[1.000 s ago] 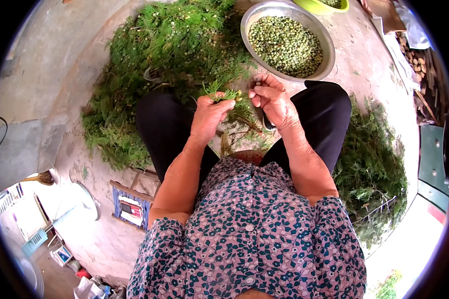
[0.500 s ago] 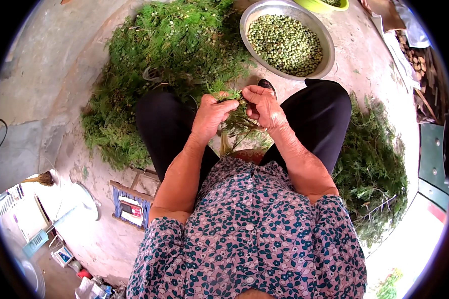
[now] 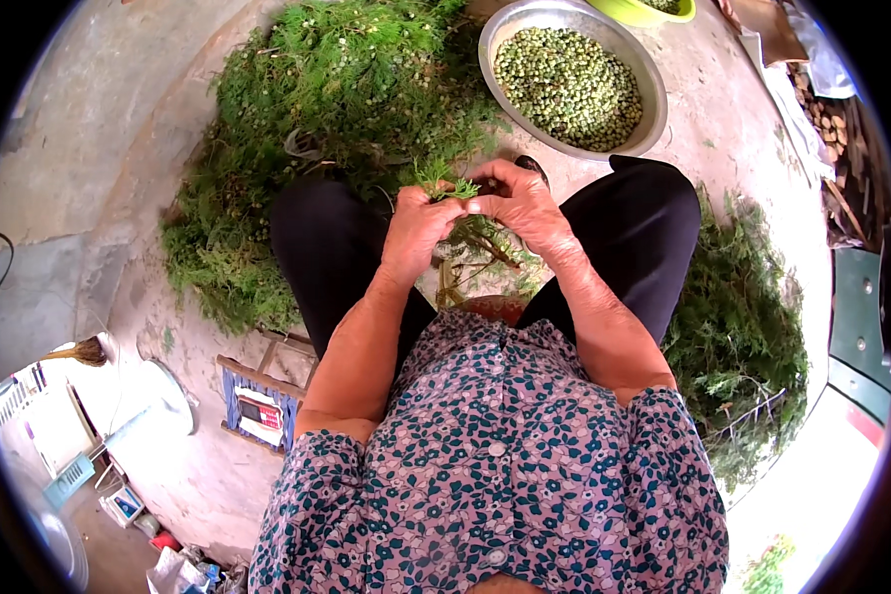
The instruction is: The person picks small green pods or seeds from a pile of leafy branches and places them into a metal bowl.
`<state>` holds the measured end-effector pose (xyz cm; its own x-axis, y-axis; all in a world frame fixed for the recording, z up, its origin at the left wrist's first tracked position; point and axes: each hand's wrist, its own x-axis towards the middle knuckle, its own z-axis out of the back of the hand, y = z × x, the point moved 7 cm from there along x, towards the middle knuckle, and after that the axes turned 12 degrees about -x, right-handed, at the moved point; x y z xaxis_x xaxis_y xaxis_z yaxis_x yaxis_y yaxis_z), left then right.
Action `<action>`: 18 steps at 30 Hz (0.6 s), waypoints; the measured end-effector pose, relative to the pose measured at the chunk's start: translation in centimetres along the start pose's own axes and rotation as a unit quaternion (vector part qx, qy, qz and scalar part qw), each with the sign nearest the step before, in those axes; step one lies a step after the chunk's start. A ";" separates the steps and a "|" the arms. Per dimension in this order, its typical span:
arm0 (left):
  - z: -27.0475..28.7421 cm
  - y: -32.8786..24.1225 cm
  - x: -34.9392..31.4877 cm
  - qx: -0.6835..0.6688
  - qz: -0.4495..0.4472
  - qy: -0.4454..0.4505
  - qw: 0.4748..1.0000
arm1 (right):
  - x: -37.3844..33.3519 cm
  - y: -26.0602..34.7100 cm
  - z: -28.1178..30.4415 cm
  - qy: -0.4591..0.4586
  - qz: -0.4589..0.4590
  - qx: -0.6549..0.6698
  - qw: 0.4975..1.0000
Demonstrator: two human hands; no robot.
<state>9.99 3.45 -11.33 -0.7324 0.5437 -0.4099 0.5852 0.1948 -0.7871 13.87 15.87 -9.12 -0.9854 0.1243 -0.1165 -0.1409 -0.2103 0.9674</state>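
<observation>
Between my knees, my left hand [image 3: 418,230] is closed round a green evergreen sprig [image 3: 434,178], its feathery leaves poking out above the fingers. Thin brown stems [image 3: 485,243] hang below. My right hand [image 3: 527,210] meets it from the other side, forefinger and thumb bent round the sprig's tip; anything small between them is hidden. A wide metal basin [image 3: 653,94] full of round green seed cones [image 3: 569,89] stands beyond my right knee. At the far left spreads a big heap of evergreen branches [image 3: 327,89].
A second pile of cut branches [image 3: 738,337] lies beside my right leg. Behind the basin is a yellow-green tub [image 3: 639,12]. A small wooden stool with a blue woven seat [image 3: 233,401] sits at my left, a straw broom [image 3: 89,353] beyond it. Firewood [image 3: 832,129] is stacked at the right.
My right hand has turned and shifted slightly, its thumb coming in against the left hand's fingers and its forefinger arching over. The left hand keeps its hold on the sprig.
</observation>
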 end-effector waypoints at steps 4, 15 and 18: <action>-0.1 -0.2 0.0 0.026 -0.004 0.004 1.000 | -0.4 -0.2 -0.6 -0.004 -0.146 0.008 0.989; 0.0 -0.5 0.0 0.025 0.009 0.029 0.999 | -0.2 -3.0 -0.1 -0.035 -0.175 0.384 0.906; 0.4 -0.5 0.2 -0.068 -0.003 -0.018 0.998 | 0.6 -4.6 2.9 -0.115 -0.178 0.436 0.875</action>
<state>9.40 3.15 -11.14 -0.7465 0.5128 -0.4239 0.6210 0.3082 -0.7207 14.22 19.71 -13.03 -0.8348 0.2438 -0.4937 -0.2101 0.6877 0.6949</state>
